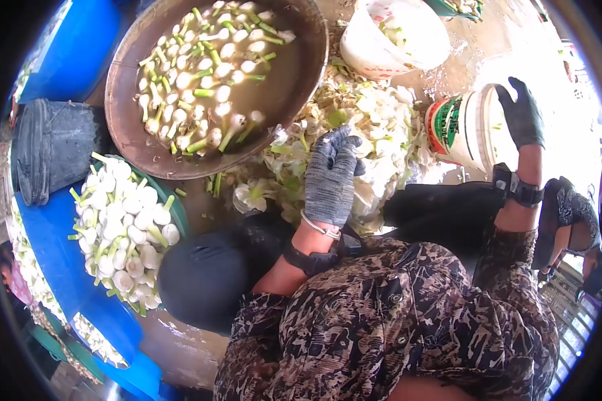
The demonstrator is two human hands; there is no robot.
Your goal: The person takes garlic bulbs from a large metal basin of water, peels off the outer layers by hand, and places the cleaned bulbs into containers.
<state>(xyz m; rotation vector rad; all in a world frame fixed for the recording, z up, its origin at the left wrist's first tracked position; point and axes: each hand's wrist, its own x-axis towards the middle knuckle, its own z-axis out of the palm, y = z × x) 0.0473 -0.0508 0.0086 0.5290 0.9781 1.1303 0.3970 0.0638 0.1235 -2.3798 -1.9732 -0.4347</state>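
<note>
My left hand (pixel 332 170), in a grey knit glove, is over a pile of pale peelings and leaves (pixel 381 127). Its fingers are curled together, and anything between them is hidden. My right hand (pixel 523 113), in a dark glove, has its fingers apart at the mouth of a white bucket (pixel 471 130) with a red and green label. Whether it touches the rim is unclear. White bulbs with short green stems (pixel 224 70) float in murky water in a large round basin (pixel 124 100). More trimmed bulbs (pixel 130 227) fill a green container (pixel 179 212) at the left.
A white tub (pixel 394 40) stands at the top. A dark grey bucket (pixel 57 144) leans beside the basin, near blue containers (pixel 80 47). My bent knees (pixel 211 274) flank the peelings. Part of another person (pixel 575 224) shows at the right edge.
</note>
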